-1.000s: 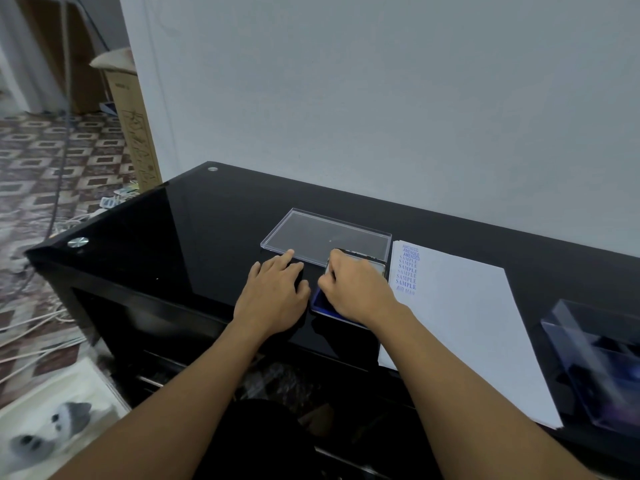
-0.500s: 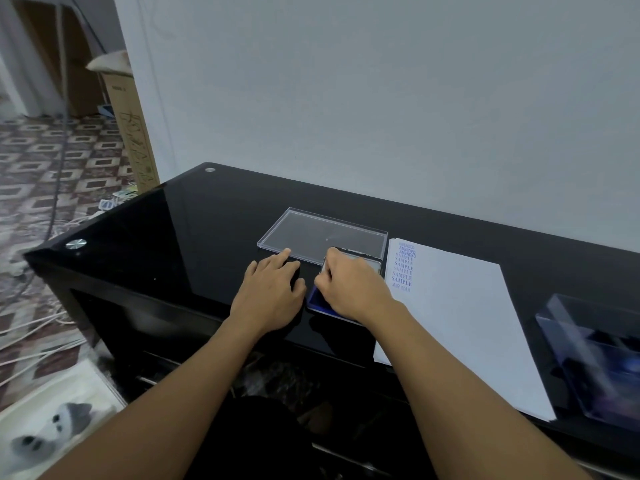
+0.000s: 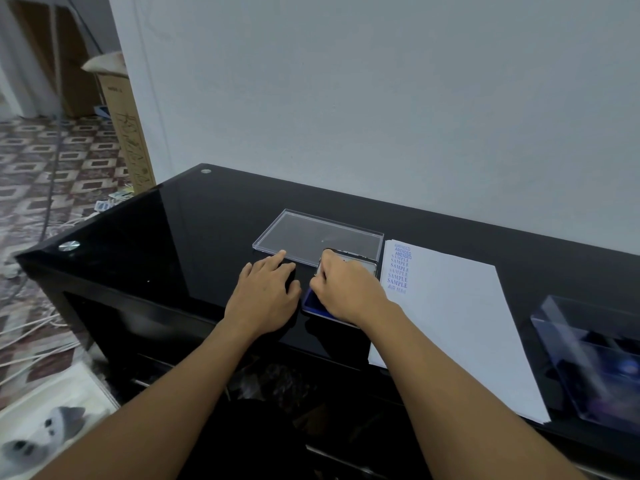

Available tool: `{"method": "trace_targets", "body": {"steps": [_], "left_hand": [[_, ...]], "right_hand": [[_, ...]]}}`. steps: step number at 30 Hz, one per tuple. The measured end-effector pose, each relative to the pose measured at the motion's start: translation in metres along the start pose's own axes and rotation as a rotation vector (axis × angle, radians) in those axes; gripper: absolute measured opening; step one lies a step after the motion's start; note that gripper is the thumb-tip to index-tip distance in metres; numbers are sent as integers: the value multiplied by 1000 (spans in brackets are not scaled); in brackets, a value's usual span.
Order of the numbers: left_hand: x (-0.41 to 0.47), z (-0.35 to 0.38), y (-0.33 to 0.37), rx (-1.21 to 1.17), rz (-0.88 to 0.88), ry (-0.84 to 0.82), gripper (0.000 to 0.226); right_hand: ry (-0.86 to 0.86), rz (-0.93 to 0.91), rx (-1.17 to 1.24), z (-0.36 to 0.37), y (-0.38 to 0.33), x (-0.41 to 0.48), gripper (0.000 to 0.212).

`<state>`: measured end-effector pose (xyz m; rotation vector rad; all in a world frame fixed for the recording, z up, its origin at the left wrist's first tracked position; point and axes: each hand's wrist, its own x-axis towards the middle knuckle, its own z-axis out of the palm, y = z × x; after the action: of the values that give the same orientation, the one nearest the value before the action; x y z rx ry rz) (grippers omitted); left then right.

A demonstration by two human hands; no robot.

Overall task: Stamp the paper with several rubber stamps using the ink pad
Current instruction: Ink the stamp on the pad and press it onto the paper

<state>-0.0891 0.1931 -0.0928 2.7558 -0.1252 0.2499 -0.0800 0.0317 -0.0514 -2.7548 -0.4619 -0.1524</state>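
Paper [image 3: 450, 306] lies flat on the black glossy counter [image 3: 173, 244], its near edge overhanging the front, with a column of blue stamped words [image 3: 399, 270] down its far left corner: AMENDED at the top, SAMPLE repeated below, AIR MAIL last. Just left of the paper sits the blue ink pad [image 3: 312, 302], mostly covered by the right hand [image 3: 346, 289], whose fingers curl down over the pad with thumb and forefinger drawn together. Whatever they may be gripping is hidden under the hand, so I cannot tell whether it is holding a stamp. The left hand [image 3: 266, 296] is relaxed, lying palm down on the counter beside the pad, fingers stretched forward and the forefinger tip reaching the near edge of a clear lid [image 3: 318, 233] that lies flat behind the pad. A clear box [image 3: 588, 358] with dark things inside stands on the counter right of the paper. A cardboard carton [image 3: 128, 133] leans by the wall to the left, and white cables [image 3: 34, 327] trail across the patterned floor.
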Motion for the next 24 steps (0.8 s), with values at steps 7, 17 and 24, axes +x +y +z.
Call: {"method": "trace_targets", "body": {"steps": [7,17,24], "left_hand": [[0,1,-2,-8,-1,0,49],[0,1,-1,-8,0,4,48],[0,0,-1,-12,0,0,49]], "right_hand": [[-25,26,5,-2,-2,3,15],[10,9,8,0,-1,-1,16],[-14,25,6,-3,-4,2,15]]}}
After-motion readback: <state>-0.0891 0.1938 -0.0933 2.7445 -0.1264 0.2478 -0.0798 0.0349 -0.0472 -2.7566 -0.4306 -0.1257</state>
